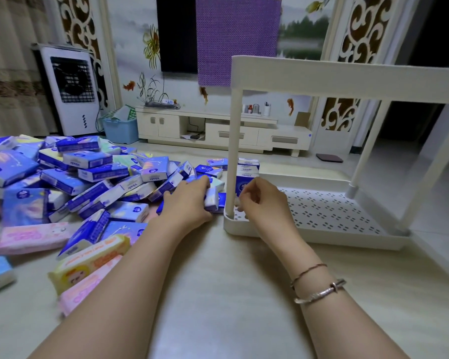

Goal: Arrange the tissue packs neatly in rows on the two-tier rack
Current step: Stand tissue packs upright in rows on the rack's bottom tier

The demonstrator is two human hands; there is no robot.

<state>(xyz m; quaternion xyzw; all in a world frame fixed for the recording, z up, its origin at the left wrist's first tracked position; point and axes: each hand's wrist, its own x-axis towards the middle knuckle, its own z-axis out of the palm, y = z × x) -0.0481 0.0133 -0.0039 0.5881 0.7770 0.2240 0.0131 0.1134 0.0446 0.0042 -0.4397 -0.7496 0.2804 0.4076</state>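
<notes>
A white two-tier rack stands on the floor at the right, its perforated lower shelf mostly bare. A few blue tissue packs stand in the lower shelf's far left corner. A big loose heap of blue tissue packs covers the floor at the left. My left hand grips a blue-and-white pack at the heap's right edge, just left of the rack's front post. My right hand hovers over the shelf's left corner beside the standing packs, fingers curled; whether they pinch anything is unclear.
Pink and yellow wet-wipe packs lie on the floor near my left forearm. The rack's top shelf overhangs the lower one. A low TV cabinet, a blue bin and a white air cooler stand at the back.
</notes>
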